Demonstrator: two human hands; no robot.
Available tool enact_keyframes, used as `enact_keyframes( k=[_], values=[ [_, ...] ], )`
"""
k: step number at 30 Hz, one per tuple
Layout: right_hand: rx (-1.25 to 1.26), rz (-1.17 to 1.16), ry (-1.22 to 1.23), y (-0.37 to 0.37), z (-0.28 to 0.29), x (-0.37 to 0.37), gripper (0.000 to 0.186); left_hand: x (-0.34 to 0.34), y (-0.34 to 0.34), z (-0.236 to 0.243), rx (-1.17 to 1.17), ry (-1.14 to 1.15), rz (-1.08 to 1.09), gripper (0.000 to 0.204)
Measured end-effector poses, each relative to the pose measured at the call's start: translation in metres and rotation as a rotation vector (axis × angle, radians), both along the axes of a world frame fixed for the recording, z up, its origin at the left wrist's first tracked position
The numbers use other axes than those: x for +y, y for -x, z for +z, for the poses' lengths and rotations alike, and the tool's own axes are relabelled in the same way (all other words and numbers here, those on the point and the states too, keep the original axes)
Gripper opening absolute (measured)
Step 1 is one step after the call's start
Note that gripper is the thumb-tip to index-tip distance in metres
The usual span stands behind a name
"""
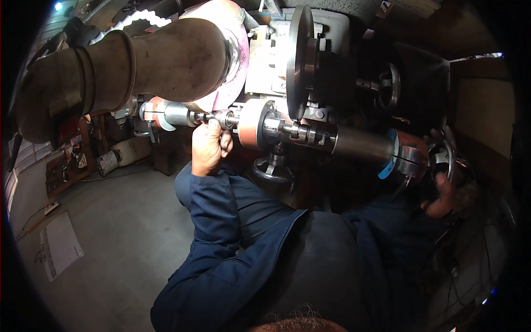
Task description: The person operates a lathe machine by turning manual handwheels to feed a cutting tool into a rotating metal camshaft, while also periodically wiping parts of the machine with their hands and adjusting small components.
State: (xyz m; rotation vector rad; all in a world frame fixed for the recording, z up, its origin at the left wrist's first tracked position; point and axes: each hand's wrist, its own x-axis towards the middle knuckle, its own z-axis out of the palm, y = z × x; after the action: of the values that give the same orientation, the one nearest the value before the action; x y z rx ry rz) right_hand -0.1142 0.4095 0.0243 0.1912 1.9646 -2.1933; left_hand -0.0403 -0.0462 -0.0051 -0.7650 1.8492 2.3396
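Observation:
A metal shaft with several stepped collars (301, 133) lies level across the machine, between a left holder (157, 113) and a right holder (412, 157). My left hand (207, 148) is closed at the shaft's left end, thumb up and fingers curled, just under a round metal collar (225, 118). To the right of that hand, an orange-brown ring-shaped piece (252, 126) surrounds the shaft. At far right, my right hand (441, 198) grips the rim of a handwheel (453, 160); its thumb shows on the near side, while shadow partly hides the other fingers.
A thick brown duct (166, 61) crosses the upper left, in front of a large pinkish wheel (241, 66). A dark disc (298, 61) stands upright behind the shaft. Below the shaft is another handwheel (272, 171). A white printed sheet (60, 243) lies on the floor at left.

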Motion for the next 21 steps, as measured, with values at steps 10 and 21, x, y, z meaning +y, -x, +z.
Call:
enact_keyframes(
  k=[10,21],
  values=[
    [0.005,0.005,-0.001,0.0,-0.003,0.004,0.106,0.018,0.004,-0.005,0.071,0.066,0.191,0.04],
    [0.069,0.069,-0.018,-0.003,-0.023,0.019,0.103,0.021,0.002,-0.004,0.124,0.051,0.184,0.038]
  ],
)
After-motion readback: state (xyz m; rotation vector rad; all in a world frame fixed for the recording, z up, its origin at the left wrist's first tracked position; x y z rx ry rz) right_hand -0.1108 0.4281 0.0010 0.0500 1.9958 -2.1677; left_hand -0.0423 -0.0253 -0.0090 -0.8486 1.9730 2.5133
